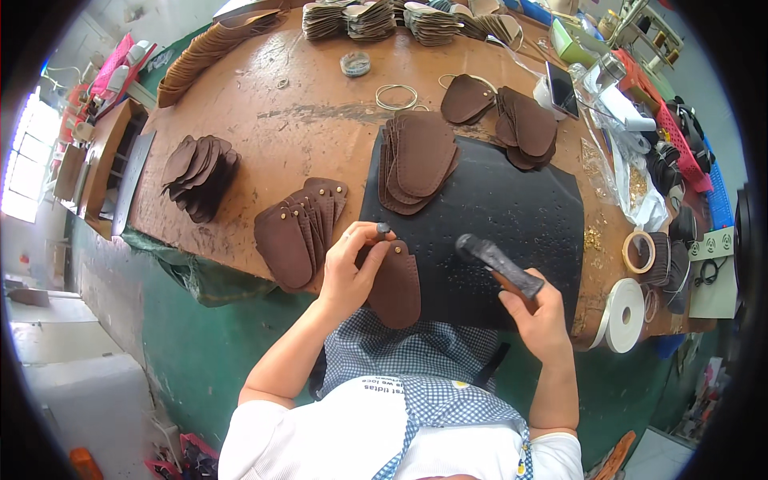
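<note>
1. Work piece. The brown leather piece [398, 292], bearing one brass stud [398, 250], lies at the near left edge of the black mat [512, 208], by the front of the desk [256, 120].
2. Left hand [352, 268]. Thumb and fingers are pinched together on a small dark tool [383, 230], just beside the stud; whether its lower end touches the leather cannot be told.
3. Right hand [540, 316]. The fingers are wrapped around the handle of a hammer [500, 260], whose head hangs over the mat, apart from the tool.
4. Good practice (judgement). The leather is best kept flat and fully backed by the mat; the tool upright and centred; the fingertips below its struck end; the hammer face square to it. A tilted blow could mark the leather or skew a fitting.
5. Lettering. Dark print, upside down in this view, crosses the white clothing front [352, 416]; a pale box [712, 294] at right carries round, fan-like marks. No label is discernible on the leather or hammer.
</note>
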Tool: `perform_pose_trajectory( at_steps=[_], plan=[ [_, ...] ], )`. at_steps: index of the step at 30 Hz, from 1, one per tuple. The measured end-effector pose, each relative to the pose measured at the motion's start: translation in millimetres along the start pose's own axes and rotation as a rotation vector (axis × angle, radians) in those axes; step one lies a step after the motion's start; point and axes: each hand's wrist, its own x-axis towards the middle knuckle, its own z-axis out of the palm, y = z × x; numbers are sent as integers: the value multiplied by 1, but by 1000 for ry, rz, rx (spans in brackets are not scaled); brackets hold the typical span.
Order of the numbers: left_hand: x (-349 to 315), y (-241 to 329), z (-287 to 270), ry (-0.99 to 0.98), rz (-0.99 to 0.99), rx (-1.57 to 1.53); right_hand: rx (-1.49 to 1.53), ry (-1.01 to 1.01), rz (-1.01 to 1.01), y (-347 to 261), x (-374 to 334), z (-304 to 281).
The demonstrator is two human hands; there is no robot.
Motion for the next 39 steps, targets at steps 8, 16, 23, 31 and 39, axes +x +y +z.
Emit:
perform_pose_trajectory(
  at_steps=[8,16,23,31,39],
  plan=[
    [-12,0,-6,142,-73,106,-274,-44,-258,-6,5,10],
    [-3,2,12,80,-137,-30,-291,-37,-287,-7,6,11],
    [-5,-1,18,70,-2,96,-330,-52,-252,-10,6,8],
    [-4,-5,22,88,138,257,-363,-61,-261,-13,7,8],
    [-6,-2,23,99,244,436,-545,-15,-430,-25,13,8]
  ],
)
